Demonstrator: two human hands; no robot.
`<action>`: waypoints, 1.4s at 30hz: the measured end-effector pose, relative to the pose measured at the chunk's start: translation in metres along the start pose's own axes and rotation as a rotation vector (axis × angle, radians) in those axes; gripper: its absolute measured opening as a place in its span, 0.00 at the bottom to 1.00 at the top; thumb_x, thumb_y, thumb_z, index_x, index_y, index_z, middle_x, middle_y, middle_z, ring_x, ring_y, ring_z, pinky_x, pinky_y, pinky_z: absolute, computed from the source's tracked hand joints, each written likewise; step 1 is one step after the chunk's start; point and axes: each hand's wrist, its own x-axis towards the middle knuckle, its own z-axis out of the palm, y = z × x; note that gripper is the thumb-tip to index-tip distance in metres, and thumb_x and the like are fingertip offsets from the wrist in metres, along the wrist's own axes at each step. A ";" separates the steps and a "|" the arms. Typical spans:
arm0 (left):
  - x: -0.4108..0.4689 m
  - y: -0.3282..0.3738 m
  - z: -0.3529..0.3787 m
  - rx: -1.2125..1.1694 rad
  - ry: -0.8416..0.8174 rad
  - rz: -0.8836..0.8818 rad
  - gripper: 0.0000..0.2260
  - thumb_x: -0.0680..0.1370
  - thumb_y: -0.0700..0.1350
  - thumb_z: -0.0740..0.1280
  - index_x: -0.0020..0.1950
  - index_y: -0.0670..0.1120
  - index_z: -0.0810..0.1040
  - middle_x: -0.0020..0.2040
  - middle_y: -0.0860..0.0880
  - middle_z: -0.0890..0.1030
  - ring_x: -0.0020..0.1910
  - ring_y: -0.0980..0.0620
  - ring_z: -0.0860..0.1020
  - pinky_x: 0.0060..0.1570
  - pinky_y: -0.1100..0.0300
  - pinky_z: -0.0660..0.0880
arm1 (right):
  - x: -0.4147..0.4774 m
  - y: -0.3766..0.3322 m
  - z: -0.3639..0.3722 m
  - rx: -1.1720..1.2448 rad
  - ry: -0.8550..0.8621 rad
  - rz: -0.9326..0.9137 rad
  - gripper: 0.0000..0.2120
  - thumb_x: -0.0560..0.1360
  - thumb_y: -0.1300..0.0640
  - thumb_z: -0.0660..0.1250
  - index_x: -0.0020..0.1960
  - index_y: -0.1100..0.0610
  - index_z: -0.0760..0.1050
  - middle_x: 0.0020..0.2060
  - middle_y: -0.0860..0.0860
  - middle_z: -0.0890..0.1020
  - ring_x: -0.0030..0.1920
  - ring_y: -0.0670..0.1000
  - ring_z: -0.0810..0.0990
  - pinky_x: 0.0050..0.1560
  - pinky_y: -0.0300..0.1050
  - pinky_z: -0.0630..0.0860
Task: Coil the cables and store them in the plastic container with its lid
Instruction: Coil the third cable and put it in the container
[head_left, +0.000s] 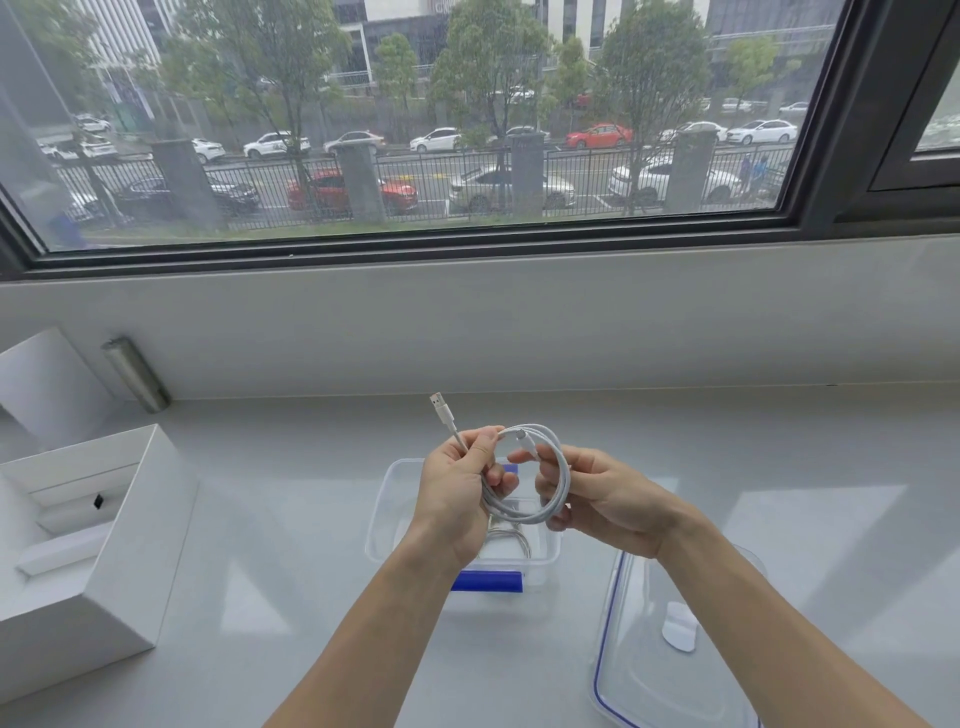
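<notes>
A white cable (558, 467) is wound into a loop and held above the clear plastic container (387, 519). My left hand (457, 488) grips the left side of the loop, with the USB plug end (441, 408) sticking up past its fingers. My right hand (602, 499) pinches the right side of the loop near the other small plug. Inside the container lies another coiled cable (511, 538), partly hidden by my hands. The container's clear lid (628, 670) with a blue seal lies on the surface to the right.
An open white cardboard box (104, 535) stands at the left, with a metal cylinder (136, 374) behind it against the sill wall. A blue clip (488, 581) shows on the container's near side. A large window fills the back.
</notes>
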 end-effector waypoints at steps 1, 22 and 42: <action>0.000 0.000 0.000 0.007 0.006 0.010 0.05 0.79 0.39 0.62 0.48 0.38 0.77 0.23 0.51 0.69 0.23 0.56 0.67 0.26 0.63 0.73 | -0.001 0.001 -0.001 0.048 0.000 -0.006 0.14 0.75 0.57 0.62 0.57 0.57 0.80 0.34 0.53 0.70 0.33 0.48 0.69 0.35 0.42 0.67; -0.013 -0.020 -0.012 0.594 0.062 0.411 0.05 0.78 0.42 0.65 0.43 0.45 0.78 0.28 0.49 0.72 0.27 0.51 0.69 0.27 0.62 0.69 | -0.005 0.001 0.017 0.235 0.144 -0.094 0.23 0.68 0.69 0.68 0.63 0.61 0.73 0.36 0.59 0.81 0.33 0.52 0.78 0.38 0.42 0.78; -0.002 -0.006 -0.035 0.243 0.173 0.202 0.08 0.79 0.41 0.62 0.44 0.46 0.80 0.26 0.47 0.71 0.24 0.53 0.72 0.32 0.61 0.73 | 0.000 0.010 0.024 0.094 0.302 0.023 0.12 0.81 0.60 0.56 0.53 0.67 0.75 0.43 0.60 0.81 0.43 0.62 0.82 0.48 0.54 0.80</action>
